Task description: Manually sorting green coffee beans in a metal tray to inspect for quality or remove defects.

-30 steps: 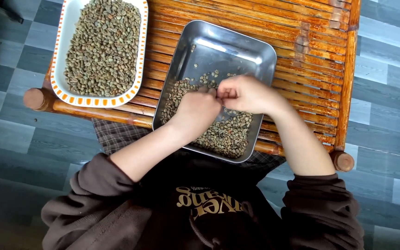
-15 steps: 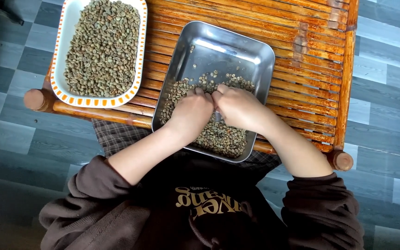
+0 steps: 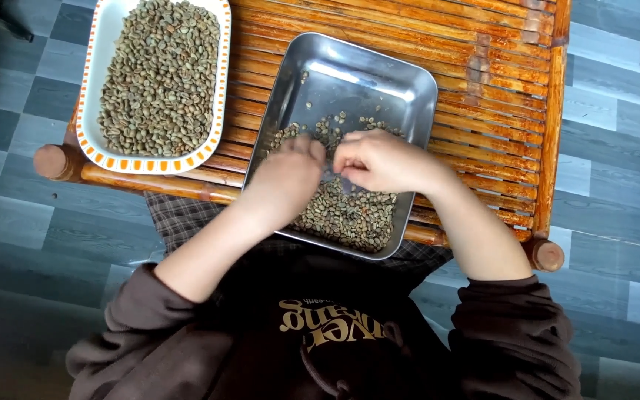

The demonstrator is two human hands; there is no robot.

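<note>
Head view: My left hand and right hand rest in the steel tray, on its grey-green beans, which are small, oval and heaped at the near end. Both hands' fingers are curled, tips meeting; whether they pinch a bean I cannot tell. The tray sits on a slatted bamboo table over grey floor tiles. A white dish of beans lies left. Since the earlier frame, my hands have shifted slightly farther up the tray.

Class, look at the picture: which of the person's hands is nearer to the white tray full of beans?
The left hand. It rests in the metal tray, on the side closest to the white tray. The right hand lies further over, beyond the left hand.
</note>
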